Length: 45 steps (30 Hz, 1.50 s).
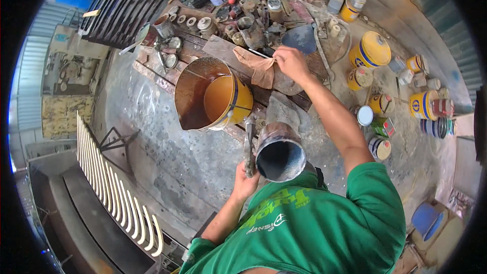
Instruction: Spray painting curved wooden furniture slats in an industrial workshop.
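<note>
Right hand (289, 61) first: its fingers pinch the corner of a tan cloth (259, 68), which hangs limp over a dark board on the cluttered surface (223, 50). The fingertips are buried in the fold, so the exact pinch is hard to make out. Left hand (246, 180), low and close to the body, has its fingers wrapped tight round the handle of a spray gun (249, 147); the nozzle end is hidden behind the grey metal cup (279, 153) mounted on it, whose dark mouth faces the camera. Whether anything sits inside that cup cannot be told. Just beyond the cup stands one big yellow bucket (218, 96), tilted, with orange-brown paint inside and a bent funnel lip at its near rim. Open bare floor (167, 157) lies left of the left hand, running to a white slatted grille (116, 187) near the lower edge. To the right, roughly ten small yellow tins (370, 50) are scattered over the ground; several blur toward the rim. The person's green shirt (314, 223) cuts off the lower view.
</note>
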### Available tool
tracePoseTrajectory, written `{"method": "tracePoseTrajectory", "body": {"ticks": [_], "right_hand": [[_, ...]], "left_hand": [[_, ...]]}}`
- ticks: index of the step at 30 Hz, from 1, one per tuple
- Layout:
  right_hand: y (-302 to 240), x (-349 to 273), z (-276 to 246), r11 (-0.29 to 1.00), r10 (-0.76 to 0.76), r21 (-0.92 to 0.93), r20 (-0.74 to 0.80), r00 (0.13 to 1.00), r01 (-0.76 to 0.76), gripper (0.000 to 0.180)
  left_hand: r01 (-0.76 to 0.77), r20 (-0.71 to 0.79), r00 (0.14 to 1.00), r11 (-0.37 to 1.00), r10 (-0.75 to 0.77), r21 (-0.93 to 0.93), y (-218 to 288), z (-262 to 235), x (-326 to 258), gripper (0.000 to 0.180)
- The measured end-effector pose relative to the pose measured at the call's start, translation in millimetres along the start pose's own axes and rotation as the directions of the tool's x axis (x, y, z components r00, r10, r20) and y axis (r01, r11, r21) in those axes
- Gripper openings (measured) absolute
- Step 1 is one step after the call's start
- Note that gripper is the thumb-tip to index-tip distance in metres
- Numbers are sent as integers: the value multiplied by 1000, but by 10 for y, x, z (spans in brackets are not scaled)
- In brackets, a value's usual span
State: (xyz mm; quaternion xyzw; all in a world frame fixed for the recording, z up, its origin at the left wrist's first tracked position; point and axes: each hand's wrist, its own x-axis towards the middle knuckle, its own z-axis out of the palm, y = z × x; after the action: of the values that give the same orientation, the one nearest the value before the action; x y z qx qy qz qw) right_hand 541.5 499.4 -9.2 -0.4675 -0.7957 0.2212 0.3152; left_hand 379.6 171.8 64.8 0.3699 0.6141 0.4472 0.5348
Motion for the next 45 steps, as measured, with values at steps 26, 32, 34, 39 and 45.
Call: {"method": "tracePoseTrajectory", "body": {"ticks": [26, 32, 34, 39, 45], "right_hand": [[138, -1192, -776, 976, 136, -165, -68, 988, -146, 5], [-384, -1564, -944, 583, 320, 781, 33, 947, -224, 5], [-636, -1707, -1043, 316, 272, 926, 123, 955, -209, 11], [-1293, -2093, -1013, 54, 143, 982, 171, 975, -180, 16], [-1891, -2599, -765, -157, 122, 969, 213, 969, -194, 19]], "left_hand": [[-34, -155, 987, 896, -39, -443, -349, -69, -470, 25], [-68, -149, 989, 885, -1, -460, -382, -260, -479, 29], [-34, -80, 997, 847, -10, -530, -391, -282, -458, 25], [45, 20, 999, 887, -41, -460, -312, -138, -394, 30], [158, 121, 987, 778, -105, -608, -480, 31, -414, 26]]}}
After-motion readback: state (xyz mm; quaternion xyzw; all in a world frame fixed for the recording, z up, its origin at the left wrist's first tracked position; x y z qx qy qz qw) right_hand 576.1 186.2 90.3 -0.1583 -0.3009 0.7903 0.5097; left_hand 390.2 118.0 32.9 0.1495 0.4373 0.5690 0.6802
